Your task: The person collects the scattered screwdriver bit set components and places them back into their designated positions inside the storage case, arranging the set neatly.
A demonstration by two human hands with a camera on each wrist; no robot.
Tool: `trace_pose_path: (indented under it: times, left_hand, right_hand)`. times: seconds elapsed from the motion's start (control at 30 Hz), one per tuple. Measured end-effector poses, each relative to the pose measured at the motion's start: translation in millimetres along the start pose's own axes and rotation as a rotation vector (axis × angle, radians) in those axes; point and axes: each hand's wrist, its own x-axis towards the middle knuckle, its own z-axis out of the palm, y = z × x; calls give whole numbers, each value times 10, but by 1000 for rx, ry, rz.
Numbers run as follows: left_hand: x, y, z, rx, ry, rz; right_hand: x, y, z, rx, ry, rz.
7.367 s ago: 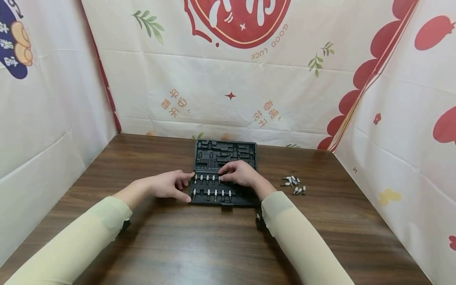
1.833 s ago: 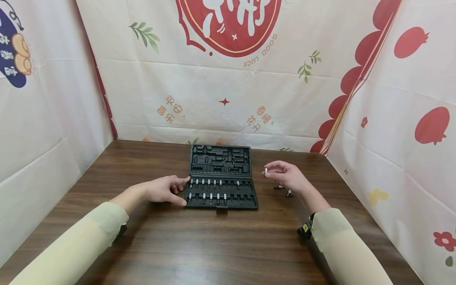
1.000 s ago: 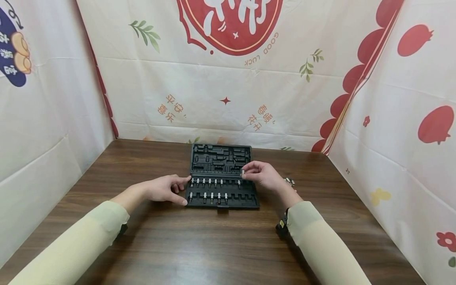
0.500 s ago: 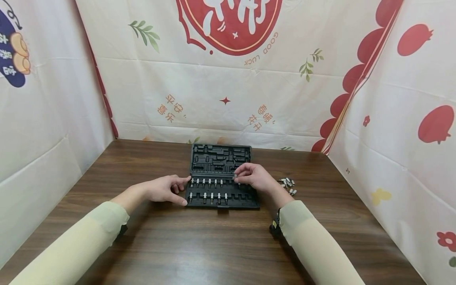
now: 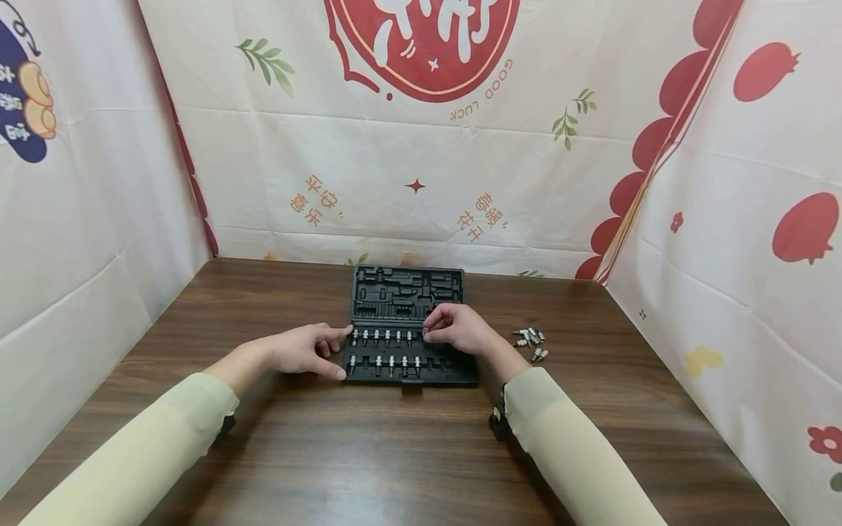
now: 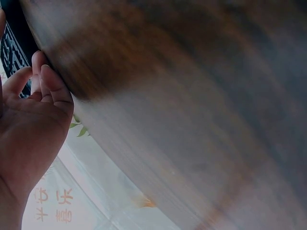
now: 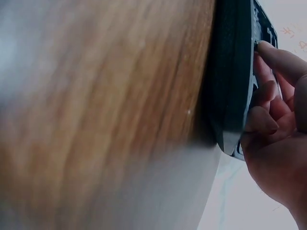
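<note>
R hand (image 5: 459, 330) pinches prob. a bit (image 5: 425, 331), mostly hidden; press straight down w/ L hand (image 5: 304, 349) spread, bracing case (image 5: 454, 375).

The head view looks forward and down across the whole table (image 5: 362, 453), while both wrist views, close, low and tilted, share with it the black case (image 5: 395, 349).

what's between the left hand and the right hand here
In the head view, part of the open black case lies between the left hand and the right hand, with silver-topped bits set in it in two rows.
</note>
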Motion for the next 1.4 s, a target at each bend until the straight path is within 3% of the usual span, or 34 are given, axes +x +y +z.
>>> trace_pose_path:
  times: [0.37, 0.9, 1.4]
  left_hand:
    - [10, -1, 2, -3, -3, 3]
    - [-20, 25, -6, -10, -9, -4]
    - [7, -13, 7, 4, 4, 6]
  right_hand:
    - [34, -71, 68, -105, -4, -17]
    - [73, -55, 83, -193, 3, 33]
    - [61, -66, 62, -205, -19, 40]
